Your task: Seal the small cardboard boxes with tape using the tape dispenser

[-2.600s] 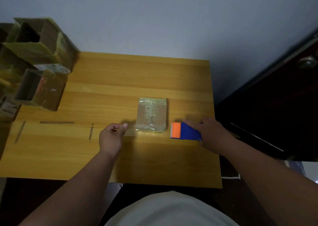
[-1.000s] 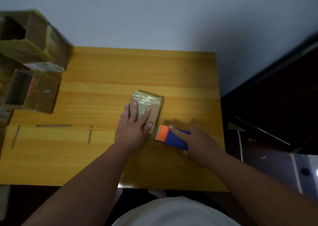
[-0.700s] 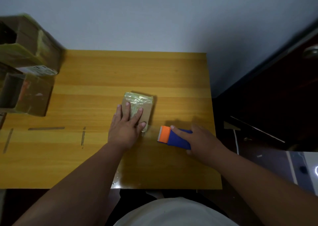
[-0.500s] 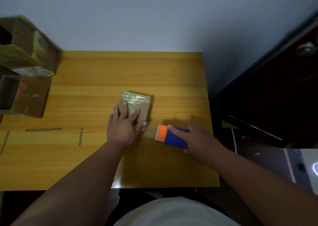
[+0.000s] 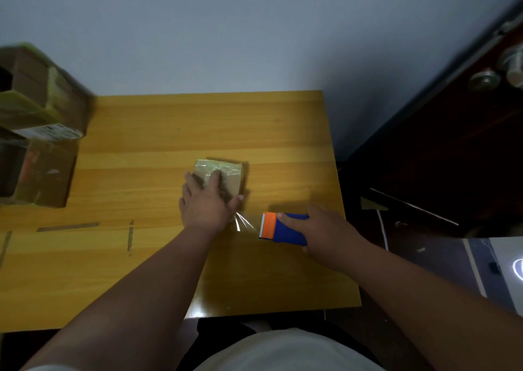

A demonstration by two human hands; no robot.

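A small cardboard box (image 5: pixel 232 179) wrapped in clear tape lies flat in the middle of the wooden table (image 5: pixel 169 133). My left hand (image 5: pixel 204 201) presses flat on its near half, fingers straight. My right hand (image 5: pixel 325 229) grips the blue tape dispenser (image 5: pixel 283 226), whose orange toothed edge faces the box. A strip of clear tape (image 5: pixel 244 221) stretches from the box's near right corner to the dispenser, a short way to the box's right and nearer to me.
Stacked open cardboard boxes (image 5: pixel 39 121) stand at the table's left edge. Strips of tape (image 5: pixel 68 226) stick to the tabletop on the left. A dark wooden door (image 5: pixel 452 144) with a metal knob is on the right, past the table's edge.
My left hand moved from beside the box onto its top and stays pressed there. My right hand has drawn the dispenser a little away from the box, and a tape strip now shows between them.
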